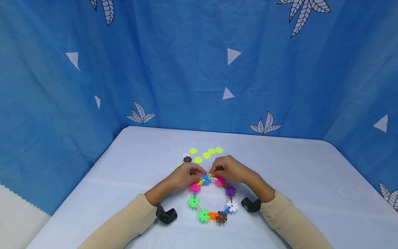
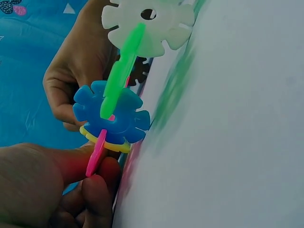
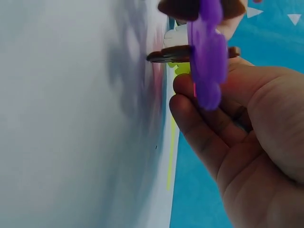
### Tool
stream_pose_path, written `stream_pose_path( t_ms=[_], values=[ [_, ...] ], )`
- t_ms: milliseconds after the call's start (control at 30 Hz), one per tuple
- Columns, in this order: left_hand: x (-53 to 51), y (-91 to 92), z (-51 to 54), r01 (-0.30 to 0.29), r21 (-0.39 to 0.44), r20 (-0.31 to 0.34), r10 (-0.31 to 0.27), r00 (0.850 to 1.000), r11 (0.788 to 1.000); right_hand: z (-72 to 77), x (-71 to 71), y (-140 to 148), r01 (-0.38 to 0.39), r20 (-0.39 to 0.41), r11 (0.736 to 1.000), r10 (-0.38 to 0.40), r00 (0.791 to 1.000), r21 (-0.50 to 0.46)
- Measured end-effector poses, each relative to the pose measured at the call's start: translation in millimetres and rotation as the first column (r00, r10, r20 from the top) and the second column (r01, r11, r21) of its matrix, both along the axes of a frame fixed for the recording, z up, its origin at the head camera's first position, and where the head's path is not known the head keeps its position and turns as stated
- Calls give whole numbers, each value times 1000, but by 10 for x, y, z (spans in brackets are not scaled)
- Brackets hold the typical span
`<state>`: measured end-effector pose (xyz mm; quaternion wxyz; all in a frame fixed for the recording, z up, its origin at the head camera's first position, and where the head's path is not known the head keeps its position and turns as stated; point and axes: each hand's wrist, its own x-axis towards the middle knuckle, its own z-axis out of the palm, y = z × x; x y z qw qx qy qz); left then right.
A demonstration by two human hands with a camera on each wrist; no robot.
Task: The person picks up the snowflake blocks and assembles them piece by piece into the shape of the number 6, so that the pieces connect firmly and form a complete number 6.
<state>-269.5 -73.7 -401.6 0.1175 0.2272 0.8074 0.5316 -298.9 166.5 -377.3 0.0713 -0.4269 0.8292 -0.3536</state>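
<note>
Plastic ring (image 1: 204,214) — left fingers (image 1: 198,168) and right fingers (image 1: 215,167) pinch it.

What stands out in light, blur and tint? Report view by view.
Head: fairly even light on the table, the white disc small but distinct; left wrist: a blurry green tint on the table, a reddish glow on the left hand; right wrist: the purple disc soft-edged, a hazy purplish patch on the table.

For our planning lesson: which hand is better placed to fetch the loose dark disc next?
Probably the left hand: the loose dark disc lies just beyond it, farther from the right hand.
</note>
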Motion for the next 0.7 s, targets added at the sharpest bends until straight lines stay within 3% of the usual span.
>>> stream_pose_path(
  t_ms=[333,500,633,700],
  values=[
    [-1,-8,-3,-12,-11,0,12,1000,1000,21,20,-24,8,4,1000,-8,1000,11],
    [-31,-21,-19,6,-20,17,-5,1000,1000,28,-18,16,-19,50,998,16,999,55],
    [-36,-17,-1,13,-25,29,-12,1000,1000,103,-132,137,47,119,994,-58,991,94],
    [-41,-16,11,6,-28,35,-5,999,1000,155,-245,227,106,108,989,-117,987,100]
  ],
)
